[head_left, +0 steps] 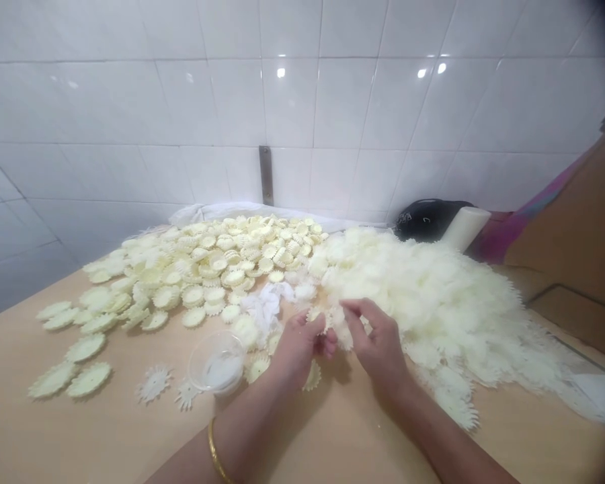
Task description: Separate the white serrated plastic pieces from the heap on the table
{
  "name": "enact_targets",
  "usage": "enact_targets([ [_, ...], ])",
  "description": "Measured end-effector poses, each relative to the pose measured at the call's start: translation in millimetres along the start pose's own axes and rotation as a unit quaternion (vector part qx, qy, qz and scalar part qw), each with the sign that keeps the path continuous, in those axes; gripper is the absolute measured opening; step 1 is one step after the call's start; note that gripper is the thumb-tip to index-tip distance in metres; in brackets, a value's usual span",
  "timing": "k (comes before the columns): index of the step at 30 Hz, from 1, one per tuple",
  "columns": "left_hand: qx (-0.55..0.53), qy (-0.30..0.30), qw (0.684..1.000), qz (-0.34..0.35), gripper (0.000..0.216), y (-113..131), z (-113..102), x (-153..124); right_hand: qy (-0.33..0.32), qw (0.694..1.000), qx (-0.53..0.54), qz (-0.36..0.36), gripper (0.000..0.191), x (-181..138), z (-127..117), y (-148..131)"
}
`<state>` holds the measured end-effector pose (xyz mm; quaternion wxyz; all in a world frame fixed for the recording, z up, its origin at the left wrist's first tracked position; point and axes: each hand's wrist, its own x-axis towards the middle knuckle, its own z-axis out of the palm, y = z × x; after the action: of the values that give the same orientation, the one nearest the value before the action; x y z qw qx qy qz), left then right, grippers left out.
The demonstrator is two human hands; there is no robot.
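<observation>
My left hand (298,349) and my right hand (376,339) meet at the middle of a tan table (105,437). Both pinch a small cream toothed disc (316,314) between their fingertips. A gold bangle circles my left wrist. To the right lies a big heap of pale feathery toothed pieces (433,296), touching my right hand. To the left spreads a pile of cream cup-like toothed discs (216,259). A small clear plastic cup (216,363) stands just left of my left hand.
Loose flat discs (88,380) lie scattered at the table's left. A black object (426,218) and a white roll (466,227) sit by the tiled wall. A brown board (569,228) leans at the right.
</observation>
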<state>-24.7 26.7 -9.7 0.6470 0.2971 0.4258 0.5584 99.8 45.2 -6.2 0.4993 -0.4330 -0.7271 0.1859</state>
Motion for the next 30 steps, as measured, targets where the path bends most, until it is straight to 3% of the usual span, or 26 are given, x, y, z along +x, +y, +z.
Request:
enact_targets([
  [9,0.051,-0.028,0.998,0.021,0.030,-7,1,-2,-0.048,0.993,0.091,0.053,0.020,-3,3,-8],
  [20,0.149,0.018,0.987,0.052,0.039,-13,-5,-1,-0.128,0.971,0.179,0.091,0.026,1,0,-11],
  [24,0.168,0.041,0.985,0.016,0.045,-8,-3,-4,-0.178,0.960,0.194,0.098,0.021,1,-1,-13],
  [27,0.142,0.062,0.988,-0.019,0.048,-3,2,-9,-0.149,0.974,0.151,0.074,0.016,0,-2,-15],
  [30,0.125,0.017,0.992,-0.011,0.044,-1,5,-12,-0.107,0.988,0.101,0.049,0.017,-1,-2,-13],
])
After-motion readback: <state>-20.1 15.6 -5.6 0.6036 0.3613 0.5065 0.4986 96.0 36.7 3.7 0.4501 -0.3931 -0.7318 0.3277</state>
